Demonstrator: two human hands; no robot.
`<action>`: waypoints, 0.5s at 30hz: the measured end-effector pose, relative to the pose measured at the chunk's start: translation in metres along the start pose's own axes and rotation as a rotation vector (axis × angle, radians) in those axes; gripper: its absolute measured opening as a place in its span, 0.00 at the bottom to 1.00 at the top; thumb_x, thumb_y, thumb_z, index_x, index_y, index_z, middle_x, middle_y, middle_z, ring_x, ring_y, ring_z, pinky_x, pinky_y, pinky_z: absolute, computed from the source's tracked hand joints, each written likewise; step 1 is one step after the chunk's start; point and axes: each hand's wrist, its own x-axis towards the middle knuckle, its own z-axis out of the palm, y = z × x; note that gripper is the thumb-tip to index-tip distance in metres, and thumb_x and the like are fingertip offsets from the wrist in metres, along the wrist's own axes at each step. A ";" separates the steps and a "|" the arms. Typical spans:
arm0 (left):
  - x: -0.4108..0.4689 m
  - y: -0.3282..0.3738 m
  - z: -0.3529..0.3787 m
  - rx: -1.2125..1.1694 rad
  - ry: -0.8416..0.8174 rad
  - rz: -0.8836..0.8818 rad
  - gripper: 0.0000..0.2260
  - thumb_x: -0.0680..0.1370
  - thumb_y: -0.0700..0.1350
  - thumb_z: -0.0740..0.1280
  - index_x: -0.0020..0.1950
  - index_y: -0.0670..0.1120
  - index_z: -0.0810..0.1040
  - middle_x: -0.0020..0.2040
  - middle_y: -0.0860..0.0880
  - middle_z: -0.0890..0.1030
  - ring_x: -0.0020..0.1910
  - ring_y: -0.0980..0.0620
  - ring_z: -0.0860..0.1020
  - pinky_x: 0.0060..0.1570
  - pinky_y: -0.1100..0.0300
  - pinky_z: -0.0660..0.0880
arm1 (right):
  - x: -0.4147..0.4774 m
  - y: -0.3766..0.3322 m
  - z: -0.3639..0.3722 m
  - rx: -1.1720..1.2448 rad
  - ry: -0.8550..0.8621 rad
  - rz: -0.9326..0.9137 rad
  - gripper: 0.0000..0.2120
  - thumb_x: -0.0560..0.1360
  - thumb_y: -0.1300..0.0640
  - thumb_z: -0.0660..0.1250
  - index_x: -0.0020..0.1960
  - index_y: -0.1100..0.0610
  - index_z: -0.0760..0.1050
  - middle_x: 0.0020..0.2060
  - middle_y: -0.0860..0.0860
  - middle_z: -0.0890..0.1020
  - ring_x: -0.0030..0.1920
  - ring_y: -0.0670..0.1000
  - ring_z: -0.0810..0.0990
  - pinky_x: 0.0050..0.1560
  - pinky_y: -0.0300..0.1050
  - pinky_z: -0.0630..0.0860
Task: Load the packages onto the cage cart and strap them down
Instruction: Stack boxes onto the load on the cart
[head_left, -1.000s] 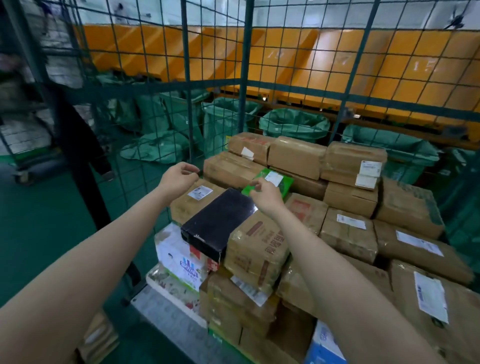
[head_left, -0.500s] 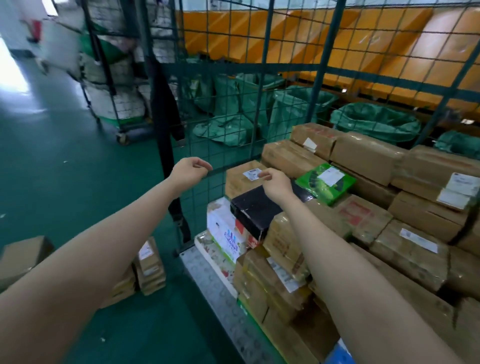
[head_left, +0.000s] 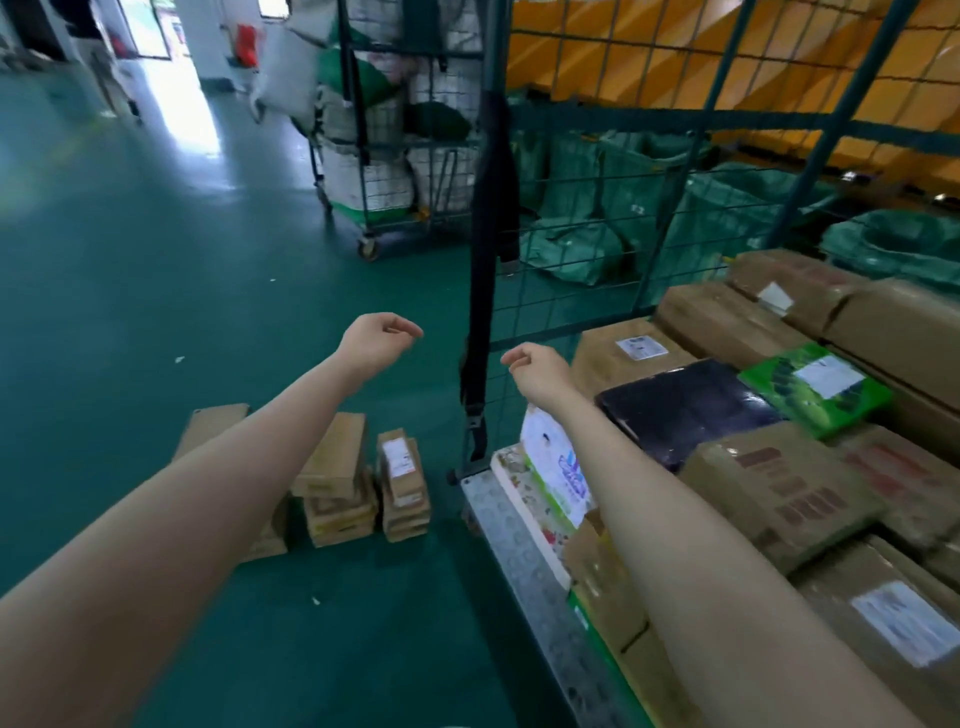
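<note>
Packages (head_left: 779, 483) crowd the cage cart (head_left: 524, 566) at right; a floor stack (head_left: 340, 483) waits beside it. Left hand (head_left: 376, 345) and right hand (head_left: 540, 371) hover empty, fingers loosely curled (nothing gripped). Loading appears unfinished; next move calls for stooping to that stack.

single head view, forward-down, close over forearms

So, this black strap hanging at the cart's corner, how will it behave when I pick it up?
Probably floppy: the strap hangs limp down the corner of the cart. Likely light, since it is a thin flat band. Its lower end carries what looks like a buckle, so it may swing when lifted.
</note>
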 end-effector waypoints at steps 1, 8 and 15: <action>0.002 -0.009 -0.011 0.002 0.008 -0.002 0.08 0.79 0.40 0.61 0.52 0.46 0.80 0.46 0.50 0.76 0.35 0.57 0.71 0.32 0.67 0.67 | 0.002 -0.008 0.014 0.007 -0.010 -0.001 0.16 0.78 0.66 0.53 0.57 0.58 0.77 0.50 0.52 0.75 0.49 0.52 0.73 0.43 0.38 0.67; 0.004 -0.086 -0.092 -0.017 0.052 -0.056 0.08 0.79 0.39 0.62 0.51 0.46 0.80 0.45 0.50 0.77 0.41 0.52 0.73 0.30 0.75 0.67 | 0.013 -0.074 0.117 0.025 -0.084 -0.031 0.17 0.77 0.66 0.53 0.57 0.57 0.77 0.47 0.50 0.75 0.44 0.50 0.73 0.38 0.40 0.70; -0.003 -0.170 -0.161 -0.022 0.073 -0.224 0.08 0.79 0.39 0.60 0.50 0.47 0.78 0.39 0.51 0.75 0.34 0.54 0.69 0.30 0.65 0.66 | 0.015 -0.122 0.216 0.026 -0.202 -0.009 0.18 0.77 0.66 0.53 0.58 0.57 0.77 0.52 0.51 0.76 0.49 0.50 0.73 0.44 0.37 0.69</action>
